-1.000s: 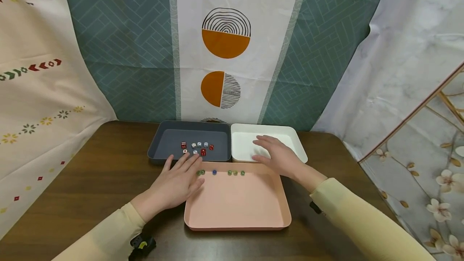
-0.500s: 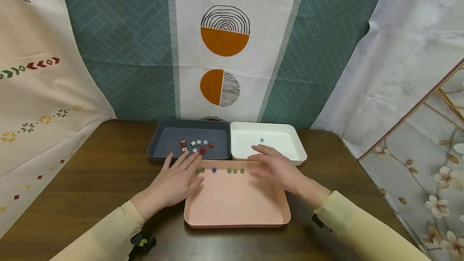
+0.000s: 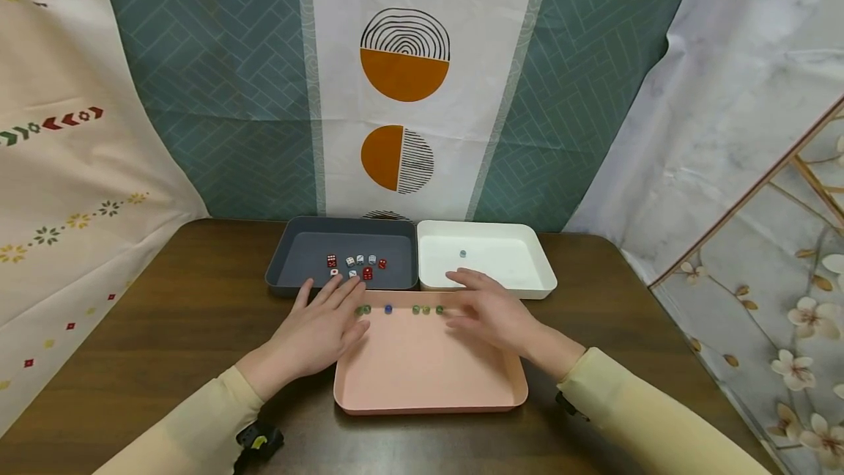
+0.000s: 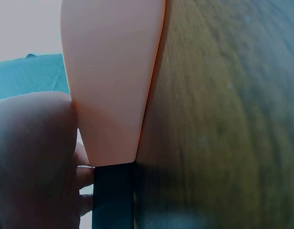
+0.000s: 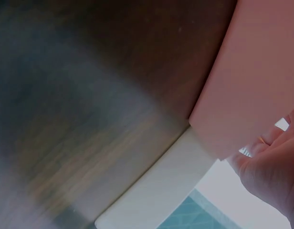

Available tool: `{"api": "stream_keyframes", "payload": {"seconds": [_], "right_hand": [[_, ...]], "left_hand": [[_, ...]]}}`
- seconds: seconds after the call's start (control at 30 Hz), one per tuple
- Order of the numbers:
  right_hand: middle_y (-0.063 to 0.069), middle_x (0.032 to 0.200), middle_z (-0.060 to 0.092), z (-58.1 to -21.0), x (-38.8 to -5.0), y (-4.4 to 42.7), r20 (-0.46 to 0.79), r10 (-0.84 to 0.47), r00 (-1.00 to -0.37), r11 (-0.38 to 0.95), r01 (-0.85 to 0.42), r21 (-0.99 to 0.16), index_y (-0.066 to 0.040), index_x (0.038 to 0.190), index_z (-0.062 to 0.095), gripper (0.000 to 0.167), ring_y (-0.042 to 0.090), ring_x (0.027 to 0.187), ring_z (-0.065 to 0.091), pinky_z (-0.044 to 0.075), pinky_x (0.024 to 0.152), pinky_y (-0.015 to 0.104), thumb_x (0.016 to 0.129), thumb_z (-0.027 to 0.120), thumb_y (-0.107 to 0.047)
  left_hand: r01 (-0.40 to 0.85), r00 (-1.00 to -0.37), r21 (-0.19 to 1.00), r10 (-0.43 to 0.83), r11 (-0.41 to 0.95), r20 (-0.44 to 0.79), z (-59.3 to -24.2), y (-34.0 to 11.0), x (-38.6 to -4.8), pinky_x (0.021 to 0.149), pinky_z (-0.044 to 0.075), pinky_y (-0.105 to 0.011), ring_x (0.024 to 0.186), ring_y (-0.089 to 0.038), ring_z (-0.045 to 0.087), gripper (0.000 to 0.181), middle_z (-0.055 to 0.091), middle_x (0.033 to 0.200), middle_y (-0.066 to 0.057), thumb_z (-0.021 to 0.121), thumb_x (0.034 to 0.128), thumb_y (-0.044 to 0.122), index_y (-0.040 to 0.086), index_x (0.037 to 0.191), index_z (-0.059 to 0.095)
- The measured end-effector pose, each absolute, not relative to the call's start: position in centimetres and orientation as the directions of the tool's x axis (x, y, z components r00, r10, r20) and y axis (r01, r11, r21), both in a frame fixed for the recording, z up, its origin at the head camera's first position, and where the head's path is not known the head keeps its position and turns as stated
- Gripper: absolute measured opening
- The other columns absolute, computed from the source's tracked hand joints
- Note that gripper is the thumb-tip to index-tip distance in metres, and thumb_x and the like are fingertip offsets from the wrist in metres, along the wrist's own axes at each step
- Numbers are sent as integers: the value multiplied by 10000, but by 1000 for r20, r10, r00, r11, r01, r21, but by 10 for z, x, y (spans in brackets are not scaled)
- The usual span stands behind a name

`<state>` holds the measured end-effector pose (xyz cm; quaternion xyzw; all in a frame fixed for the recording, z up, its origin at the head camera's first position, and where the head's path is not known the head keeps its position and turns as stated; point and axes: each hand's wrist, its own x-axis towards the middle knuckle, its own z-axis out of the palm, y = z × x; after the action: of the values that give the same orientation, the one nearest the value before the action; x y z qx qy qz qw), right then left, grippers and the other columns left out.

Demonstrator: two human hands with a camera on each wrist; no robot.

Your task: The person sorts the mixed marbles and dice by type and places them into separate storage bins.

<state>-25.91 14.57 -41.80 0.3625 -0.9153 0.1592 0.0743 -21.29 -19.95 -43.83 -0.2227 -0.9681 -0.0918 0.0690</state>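
Observation:
My left hand (image 3: 315, 336) lies with straight, spread fingers over the left rim of the pink tray (image 3: 428, 372). Its fingertips reach toward the dark grey tray (image 3: 303, 248), and it holds nothing visible. Over the pink tray's back right corner is my right hand (image 3: 497, 314), fingers extended and slightly parted, close to a green marble (image 3: 439, 310). I cannot see whether they touch. Along the back of the pink tray sit several small glassy marbles, among them a blue marble (image 3: 387, 309) and a yellowish marble (image 3: 426, 310). A single pale blue marble (image 3: 463, 253) lies in the white tray (image 3: 521, 259).
Several red and white dice (image 3: 367, 273) lie in the dark grey tray. It stands beside the white tray, both against the back of the pink tray. All rest on a brown wooden table (image 3: 217, 292), with a patterned curtain (image 3: 402, 94) behind.
My right hand has come back from over the white tray to the pink tray. The pale blue marble has come into view and rolled a little left. My left hand has stayed put.

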Motion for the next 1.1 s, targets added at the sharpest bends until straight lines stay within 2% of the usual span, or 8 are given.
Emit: {"api": "stream_keyframes", "payload": {"seconds": [0.57,0.87,1.1], "right_hand": [[143,1577,614,-421,-267,134,217,-642,-735,693,-678,-246,-148,1227,845,282,380,1572,439,371,1269,547,964,893,-238],[128,1549,636,-424,-271,130,198,-641,-741,701,-671,-242,-177,1054,824,142,368,1578,434,404,1249,534,941,908,-196],[129,1535,647,-427,-273,129,209,-650,-731,692,-683,-235,-163,1058,834,152,375,1579,430,382,1267,512,932,915,-191]], "left_hand": [[444,-890,139,417,885,186,-440,-201,-213,1261,172,-765,1628,-421,325,679,418,1742,-146,575,1140,458,50,1674,470],[447,-889,145,420,883,180,-438,-200,-211,1256,174,-770,1625,-426,328,664,421,1739,-150,576,1143,439,47,1670,475],[446,-890,141,421,884,177,-437,-199,-212,1259,167,-767,1629,-424,321,668,418,1741,-148,569,1143,442,50,1674,468]]}}
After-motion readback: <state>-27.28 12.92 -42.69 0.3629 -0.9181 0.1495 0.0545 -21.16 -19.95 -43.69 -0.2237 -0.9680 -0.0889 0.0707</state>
